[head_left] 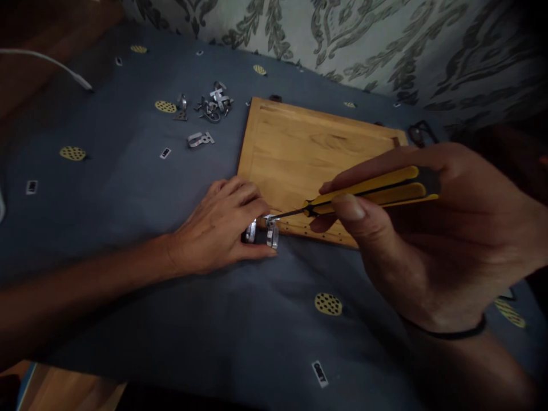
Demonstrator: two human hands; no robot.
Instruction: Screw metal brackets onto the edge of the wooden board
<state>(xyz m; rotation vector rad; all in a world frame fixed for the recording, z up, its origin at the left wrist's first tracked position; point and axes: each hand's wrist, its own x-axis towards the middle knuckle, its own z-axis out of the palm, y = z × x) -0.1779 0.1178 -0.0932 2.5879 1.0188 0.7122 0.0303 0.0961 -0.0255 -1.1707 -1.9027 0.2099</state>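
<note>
Cloth-covered table (149, 319), patterned backdrop (291, 28) behind. Wooden board (295, 151) lies flat; at its near left corner sits a bright metal clip (272, 237), pinched in the narrowed grip of the left hand (218, 228). Right hand (445, 245): grip wrapped about the yellow handle of a screwdriver (368, 185), whose tip meets the clip. Loose clips (220, 99) lie beyond. Note the low slant of the shaft: any screw head is too small to discern, but alignment with it, steady pressure and left fingertips clear of the tip should limit slipping.
</note>
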